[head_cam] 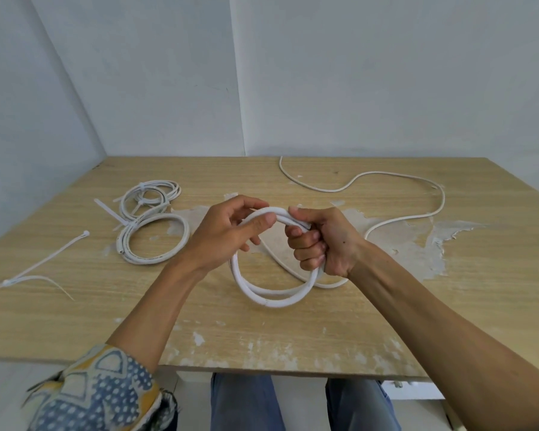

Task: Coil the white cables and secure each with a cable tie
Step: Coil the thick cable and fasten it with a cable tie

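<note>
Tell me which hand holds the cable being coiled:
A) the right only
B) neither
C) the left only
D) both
D: the left hand pinches the top of the cable loop, and the right hand grips it in a fist beside it.

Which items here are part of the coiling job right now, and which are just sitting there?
In use: cable loop, held by left hand and right hand; its uncoiled tail; loose cable ties, likely next.
Lying about: near tied coil, far tied coil, both finished.
</note>
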